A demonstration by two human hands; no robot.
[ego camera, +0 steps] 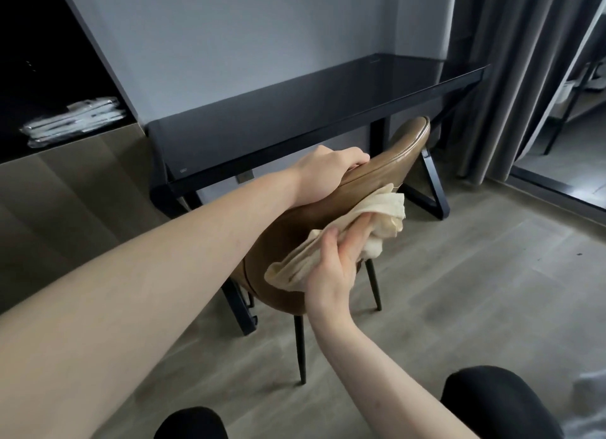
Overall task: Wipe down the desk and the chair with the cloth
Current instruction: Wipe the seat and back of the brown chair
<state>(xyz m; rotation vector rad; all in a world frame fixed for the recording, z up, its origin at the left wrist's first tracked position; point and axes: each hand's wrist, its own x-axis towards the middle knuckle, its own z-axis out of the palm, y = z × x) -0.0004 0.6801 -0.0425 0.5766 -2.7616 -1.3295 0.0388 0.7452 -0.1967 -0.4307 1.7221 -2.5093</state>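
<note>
A: Where does the chair [331, 206] sit in the frame?

B: At the centre, a brown leather-look seat on thin black legs, its curved back facing the camera. It stands pushed partly under the desk [295, 117], a black glass-topped table with a dark frame that runs from left of centre up toward the upper right.

A: And the hands?

B: The left hand [323, 173] comes in along a long bare forearm from the lower left. Its fingers curl over the top edge of the chair back and grip it, the thumb side hidden behind the rim.

A: The cloth [328, 238]?

B: Cream-coloured and bunched, lying against the outer face of the chair back, just below centre. The right hand [337, 261], reaching up from the bottom of the frame, holds it there: thumb pressed on the near side, fingers wrapped into the folds, so the grip is closed around the fabric. One end of the cloth trails toward the lower left, the other bulges to the right of the fingertips.

A: Anything else around?

B: A dark shelf unit in the upper left holds a stack of white folded packets [75, 120]. Grey curtains [511, 78] hang at the upper right. The floor [459, 274] is wood-patterned, and the person's dark-clad knees [498, 402] show along the bottom edge.
</note>
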